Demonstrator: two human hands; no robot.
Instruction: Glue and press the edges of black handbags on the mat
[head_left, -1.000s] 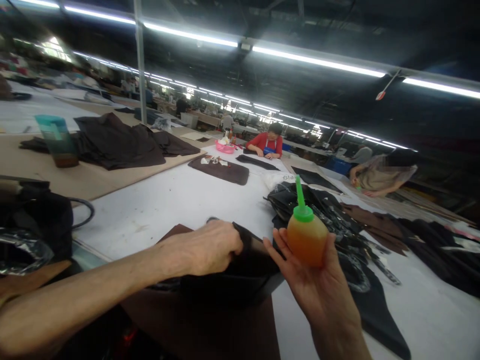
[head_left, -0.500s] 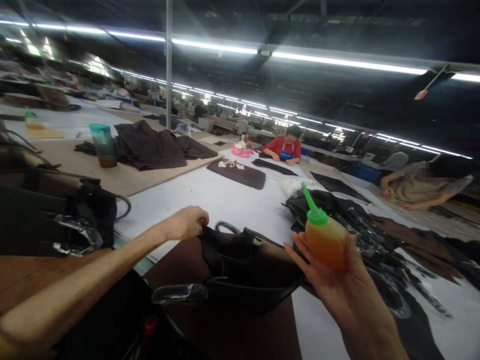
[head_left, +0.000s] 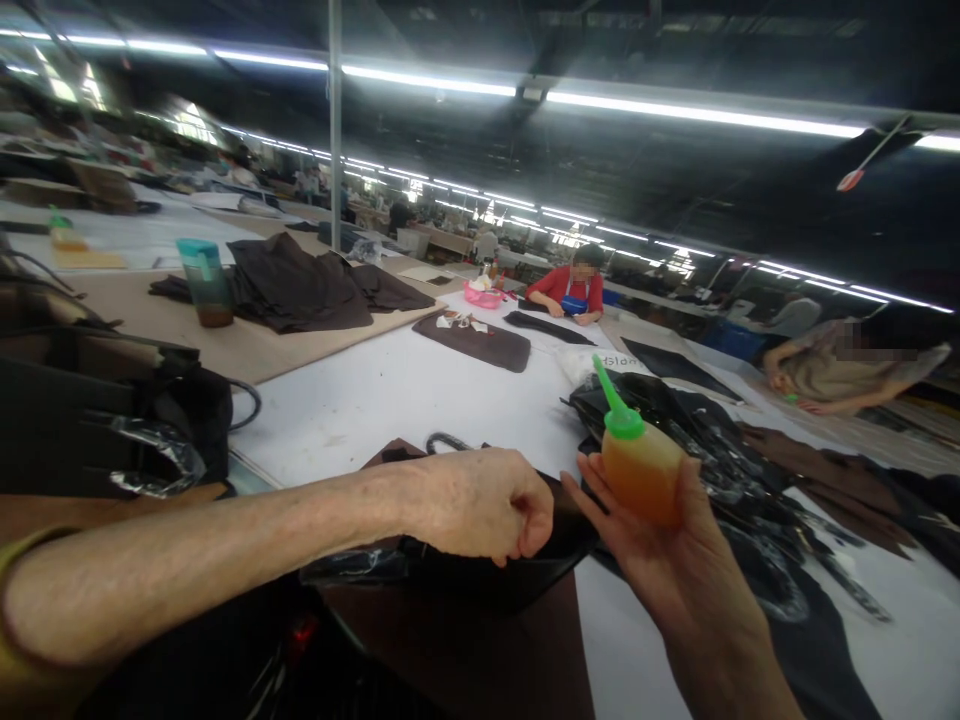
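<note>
My right hand point(head_left: 682, 565) holds a squeeze bottle point(head_left: 641, 475) of amber liquid, its green nozzle pointing up and left. The bottle rests between thumb and palm, with some fingers stretched out beside it. My left hand point(head_left: 487, 505) is closed above a black bag point(head_left: 517, 585), its fingers curled downward. Whatever those fingertips hold, if anything, is hidden. My left forearm covers much of the bag, while a looped black handle point(head_left: 446, 440) shows behind it. A plastic-wrapped handle point(head_left: 356, 565) lies at the bag's near left side. Brown material point(head_left: 480, 650) shows under the bag.
More black bags point(head_left: 150, 420) stand at the left. Wrapped straps and dark pieces point(head_left: 765, 540) lie at the right. A teal-lidded jug point(head_left: 204, 285) and a dark cloth pile point(head_left: 300, 285) are farther back. Two people, one in a red top point(head_left: 555, 290), work across the table.
My left hand has moved right, from the bag's far left corner to over its middle. My right hand has shifted slightly left, still with the bottle.
</note>
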